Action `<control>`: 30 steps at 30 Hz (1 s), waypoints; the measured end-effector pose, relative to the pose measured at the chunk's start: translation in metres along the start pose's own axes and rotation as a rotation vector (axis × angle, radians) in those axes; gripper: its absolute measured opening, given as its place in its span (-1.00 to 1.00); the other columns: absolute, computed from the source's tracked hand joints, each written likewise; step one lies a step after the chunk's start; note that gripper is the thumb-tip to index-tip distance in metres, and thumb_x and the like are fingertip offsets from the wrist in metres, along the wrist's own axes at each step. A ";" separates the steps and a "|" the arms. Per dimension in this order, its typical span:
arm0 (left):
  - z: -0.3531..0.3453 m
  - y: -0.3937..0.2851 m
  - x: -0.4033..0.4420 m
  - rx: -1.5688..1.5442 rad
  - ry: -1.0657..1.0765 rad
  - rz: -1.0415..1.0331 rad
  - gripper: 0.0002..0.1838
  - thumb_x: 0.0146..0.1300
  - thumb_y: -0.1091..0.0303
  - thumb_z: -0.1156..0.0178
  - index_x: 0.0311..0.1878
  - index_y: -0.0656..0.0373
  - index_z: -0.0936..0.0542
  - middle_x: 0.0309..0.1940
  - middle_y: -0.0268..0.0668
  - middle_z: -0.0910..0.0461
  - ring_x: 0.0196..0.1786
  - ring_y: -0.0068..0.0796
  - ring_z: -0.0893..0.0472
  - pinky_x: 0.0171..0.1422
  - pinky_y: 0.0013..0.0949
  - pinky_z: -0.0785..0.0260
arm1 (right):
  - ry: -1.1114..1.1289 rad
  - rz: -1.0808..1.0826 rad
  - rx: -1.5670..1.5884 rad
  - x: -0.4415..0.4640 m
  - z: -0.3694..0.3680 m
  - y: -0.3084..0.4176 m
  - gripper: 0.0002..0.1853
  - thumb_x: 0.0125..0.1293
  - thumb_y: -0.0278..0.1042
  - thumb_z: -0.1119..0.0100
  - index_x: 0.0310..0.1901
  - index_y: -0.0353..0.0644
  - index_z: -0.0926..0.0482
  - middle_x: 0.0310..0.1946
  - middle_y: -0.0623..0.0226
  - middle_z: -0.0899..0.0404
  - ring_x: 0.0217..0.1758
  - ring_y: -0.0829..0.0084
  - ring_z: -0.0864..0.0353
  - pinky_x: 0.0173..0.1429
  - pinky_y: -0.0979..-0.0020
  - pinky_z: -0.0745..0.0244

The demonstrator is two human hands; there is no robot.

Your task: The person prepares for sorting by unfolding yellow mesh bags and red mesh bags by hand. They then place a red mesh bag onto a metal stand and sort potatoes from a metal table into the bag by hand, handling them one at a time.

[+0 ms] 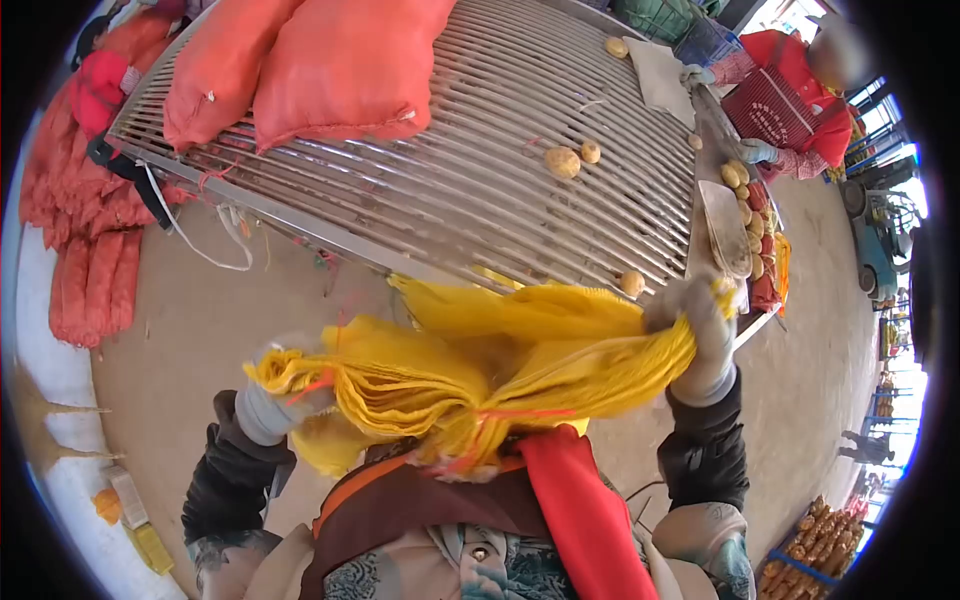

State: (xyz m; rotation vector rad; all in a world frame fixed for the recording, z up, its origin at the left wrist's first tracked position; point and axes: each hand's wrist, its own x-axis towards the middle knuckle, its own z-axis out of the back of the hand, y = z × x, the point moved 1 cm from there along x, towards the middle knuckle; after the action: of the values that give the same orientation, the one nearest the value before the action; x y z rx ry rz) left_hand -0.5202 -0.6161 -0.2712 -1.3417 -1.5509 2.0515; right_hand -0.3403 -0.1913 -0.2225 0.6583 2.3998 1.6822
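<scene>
A thick folded stack of yellow mesh sacks [560, 375] is stretched out in front of my chest, with orange-red string across its middle. My left hand [272, 398], in a pale glove, is closed on the stack's left end, where many layers show. At the other end my right hand [706, 335], gloved too and blurred by motion, grips the gathered yellow material. The stack's far side hangs near the front edge of a slatted metal table [480, 180]. A potato [632, 284] lies on the slats close to my right hand.
Filled red sacks [350, 70] lie on the table's far left, with more potatoes [562, 162] on the slats. Across the table, a person in red [790, 100] holds a red basket [768, 108]. Red sacks [95, 285] are piled at left; a forklift [880, 235] stands far right.
</scene>
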 end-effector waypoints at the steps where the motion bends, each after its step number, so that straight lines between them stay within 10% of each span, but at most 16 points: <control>1: 0.000 -0.011 -0.006 0.123 -0.011 -0.246 -0.47 -0.10 0.27 -0.46 -0.02 0.15 -0.49 -0.16 -0.34 -0.57 -0.19 -0.41 -0.57 -0.13 -0.38 -0.43 | -0.207 0.034 -0.029 0.006 -0.007 0.008 -0.85 0.27 -0.32 -0.08 -0.34 -0.22 -0.44 -0.55 0.36 -0.39 -0.51 0.40 -0.41 -0.40 0.38 -0.32; 5: 0.008 -0.016 0.007 0.207 -0.004 -0.607 -0.46 -0.10 0.32 -0.46 -0.02 0.14 -0.46 -0.22 -0.34 -0.55 -0.18 -0.47 -0.56 -0.06 -0.41 -0.44 | -0.301 0.070 -0.538 0.031 -0.014 0.041 -0.78 0.29 -0.26 -0.09 -0.41 -0.24 -0.47 -0.60 0.44 -0.39 -0.54 0.61 -0.38 -0.44 0.53 -0.28; 9: -0.015 -0.080 0.025 -0.229 -0.094 -0.322 -0.48 -0.21 0.40 -0.51 -0.14 0.18 -0.47 -0.31 -0.33 -0.54 -0.29 -0.47 -0.55 -0.10 -0.43 -0.44 | -0.314 -0.188 -0.650 0.041 -0.005 0.053 -0.72 0.29 -0.18 -0.12 -0.35 -0.28 -0.52 -0.55 0.45 -0.46 -0.52 0.67 -0.38 -0.45 0.57 -0.27; 11: -0.034 -0.111 0.024 -0.079 0.143 -0.499 -0.75 0.13 0.23 -0.28 -0.36 0.17 -0.46 -0.39 -0.33 -0.49 -0.31 -0.32 -0.47 -0.13 -0.31 -0.38 | -0.269 -0.214 -0.709 0.042 0.020 0.035 -0.71 0.25 -0.16 -0.15 -0.23 -0.26 -0.54 -0.39 0.30 -0.56 -0.39 0.55 -0.51 -0.33 0.51 -0.38; 13: -0.045 -0.128 0.030 0.039 0.537 -0.691 -0.74 0.08 0.24 -0.33 -0.40 0.17 -0.46 -0.42 -0.25 -0.51 -0.35 -0.25 -0.48 -0.18 -0.30 -0.37 | 0.049 0.017 -1.345 0.043 0.006 0.040 -0.71 0.21 -0.22 -0.16 -0.11 -0.21 -0.53 -0.22 0.15 -0.57 -0.20 0.31 -0.59 -0.15 0.44 -0.45; 16: -0.062 -0.173 0.030 0.239 0.649 -0.785 -0.74 0.03 0.26 -0.35 -0.39 0.15 -0.47 -0.39 -0.19 -0.54 -0.36 -0.18 -0.51 -0.23 -0.25 -0.38 | 0.604 0.510 -1.390 0.053 -0.026 0.076 -0.58 0.19 -0.27 -0.12 0.08 -0.19 -0.45 -0.01 0.13 -0.50 0.16 0.19 -0.41 0.25 0.19 -0.22; 18: -0.064 -0.182 0.035 0.382 0.638 -0.841 -0.74 -0.03 0.29 -0.36 -0.41 0.13 -0.46 -0.35 -0.17 -0.56 -0.34 -0.20 -0.53 -0.25 -0.22 -0.37 | 1.065 0.383 -1.045 0.047 -0.058 0.099 -0.57 0.15 -0.18 -0.14 0.05 -0.15 -0.48 -0.01 0.14 -0.49 0.21 0.20 -0.36 0.29 0.15 -0.16; 21: -0.057 -0.187 0.045 0.417 0.639 -0.804 -0.74 -0.11 0.33 -0.39 -0.44 0.12 -0.47 -0.34 -0.21 -0.57 -0.33 -0.24 -0.54 -0.23 -0.23 -0.37 | 1.135 0.325 -1.203 0.021 -0.075 0.080 -0.52 0.02 -0.05 -0.25 -0.04 -0.08 -0.48 -0.17 0.23 -0.53 0.03 0.16 -0.47 0.22 0.16 -0.21; 27: -0.053 -0.184 0.074 0.571 0.047 -0.526 -0.50 -0.15 0.21 -0.48 -0.17 0.15 -0.46 -0.23 -0.24 -0.55 -0.17 -0.28 -0.53 0.00 -0.26 -0.36 | 1.105 0.350 -1.463 0.011 -0.068 0.054 -0.72 0.07 -0.03 -0.15 -0.28 -0.01 -0.46 -0.47 0.44 -0.47 -0.28 0.34 -0.53 -0.09 0.31 -0.33; 29: -0.083 -0.204 0.060 0.950 -0.525 -1.300 -0.59 0.12 0.32 -0.23 0.07 0.05 -0.44 -0.07 -0.32 -0.55 0.07 -0.19 -0.50 0.29 -0.07 -0.21 | 1.128 0.336 -1.479 0.014 -0.075 0.054 -0.74 0.08 -0.04 -0.14 -0.30 -0.01 -0.46 -0.47 0.43 -0.46 -0.28 0.34 -0.52 -0.12 0.32 -0.33; 30: -0.096 -0.204 0.051 1.230 -0.395 -1.297 -0.62 0.15 0.31 -0.16 0.06 0.06 -0.44 -0.04 -0.30 -0.54 0.11 -0.21 -0.48 0.33 -0.02 -0.12 | 1.154 0.316 -1.486 0.014 -0.078 0.051 -0.76 0.08 -0.06 -0.13 -0.32 0.00 -0.46 -0.48 0.43 -0.46 -0.29 0.35 -0.52 -0.14 0.32 -0.33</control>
State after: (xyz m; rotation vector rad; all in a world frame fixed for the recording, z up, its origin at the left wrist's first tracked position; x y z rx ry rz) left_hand -0.5391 -0.4381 -0.1241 0.4647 -0.5236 1.6588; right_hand -0.3663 -0.2385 -0.1446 -0.3330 0.4302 3.6899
